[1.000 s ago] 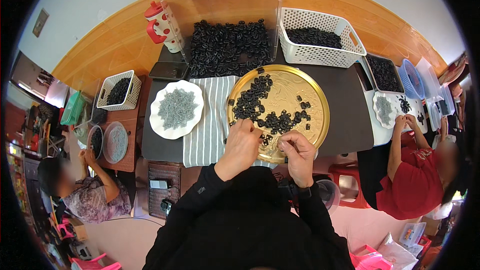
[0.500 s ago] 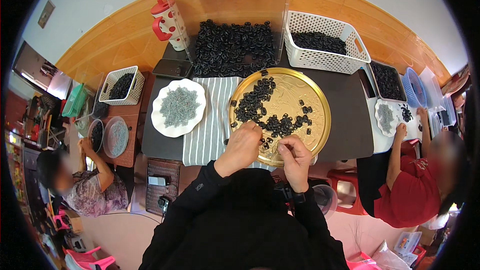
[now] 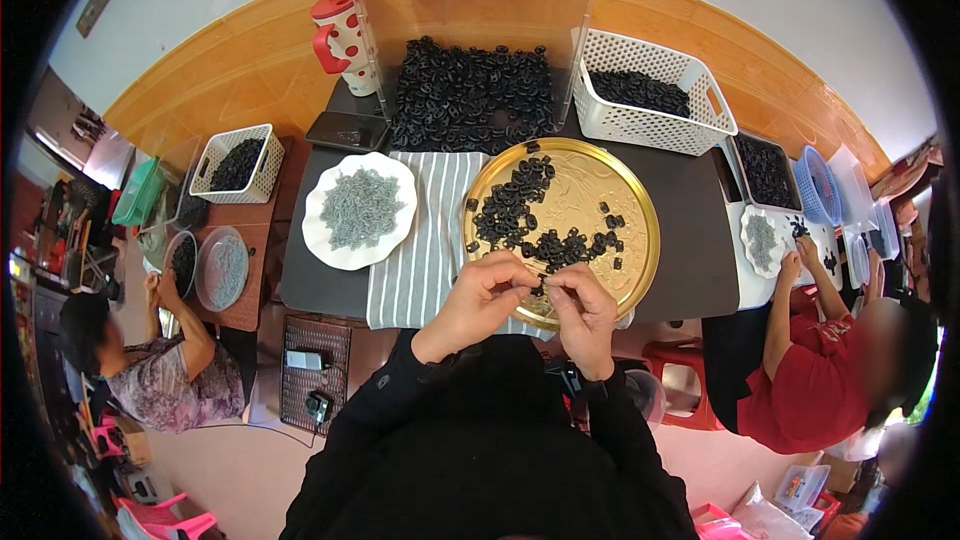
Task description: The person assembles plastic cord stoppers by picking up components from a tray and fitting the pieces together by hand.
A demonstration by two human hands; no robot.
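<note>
- Left hand (image 3: 485, 302): above the near edge of the tray, thumb and index finger pinched together on a small black plastic part (image 3: 541, 286), the other fingers curled in
- Right hand (image 3: 585, 315): just beside the left, thumb and index finger drawn together at the same part; whether they grip it or something smaller, I cannot tell
- The black plastic part: between the two sets of fingertips, over the front of the round gold-coloured tray (image 3: 600, 175)
- Loose black parts (image 3: 510, 205): scattered in a curved band along the left side and across the middle of the tray, with a few apart on the right
- Grey-and-white striped cloth (image 3: 420, 250): flat on the dark tabletop (image 3: 690, 250), partly under the tray's left side
- Scalloped white plate (image 3: 316, 205): left of the tray, bearing a mound of small grey pieces (image 3: 360, 210), too small to make out singly
- Clear plastic bin (image 3: 592, 0): behind the tray, with a dense heap of black parts (image 3: 470, 90) at it
- White perforated basket (image 3: 650, 130): behind the tray on the right, with more black parts inside
- Red-and-white spotted tumbler (image 3: 345, 35): upright at the back left, near a dark phone-like slab (image 3: 345, 130)
- A person in red (image 3: 810, 370) sits at the right, another in a patterned top (image 3: 175, 380) at the left, each at a table
</note>
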